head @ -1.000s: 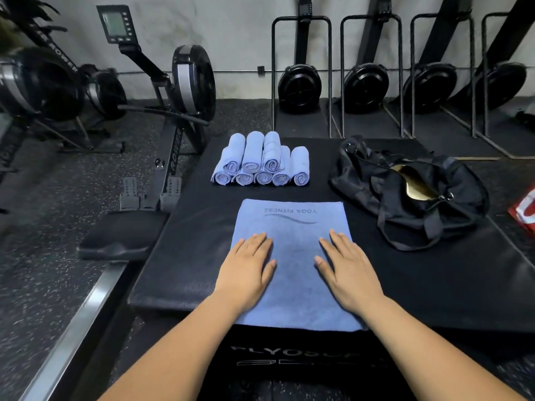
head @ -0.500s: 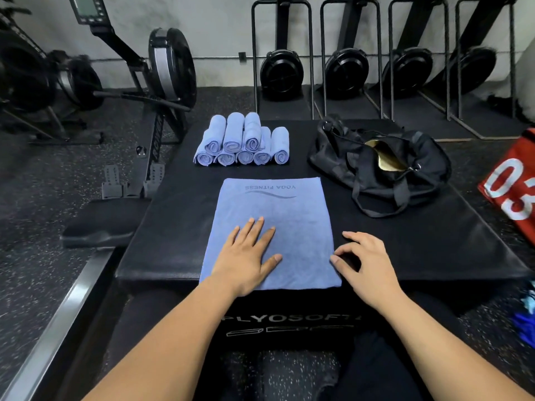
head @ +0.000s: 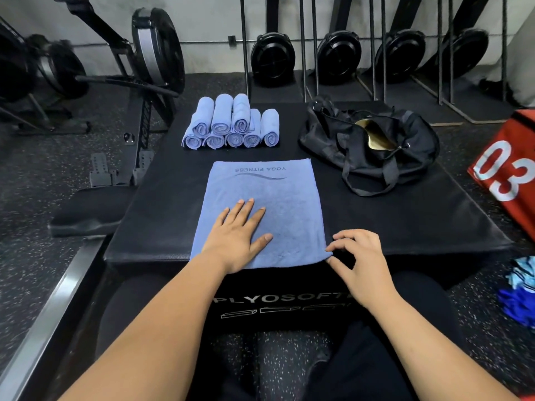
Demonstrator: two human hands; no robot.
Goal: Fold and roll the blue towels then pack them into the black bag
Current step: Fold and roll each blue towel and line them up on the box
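A blue towel (head: 269, 198) lies flat on the black plyo box (head: 405, 221), its printed logo at the far edge. My left hand (head: 237, 235) presses flat on the towel's near left part, fingers straight. My right hand (head: 359, 261) is at the towel's near right corner, thumb and forefinger pinching that corner. Several rolled blue towels (head: 231, 125) are stacked at the back of the box. The black bag (head: 373, 140) sits at the back right, unzipped, with a gold lining showing.
A red box marked 03 (head: 509, 169) stands to the right of the plyo box. Blue and light-blue cloth (head: 518, 293) lies on the floor at right. Rowing machines (head: 139, 76) stand left and behind; my knees are under the box's near edge.
My right hand slid off the towel's surface to its near right corner and curled its fingers onto it. The left hand stayed flat on the towel. The view shifted left and closer.
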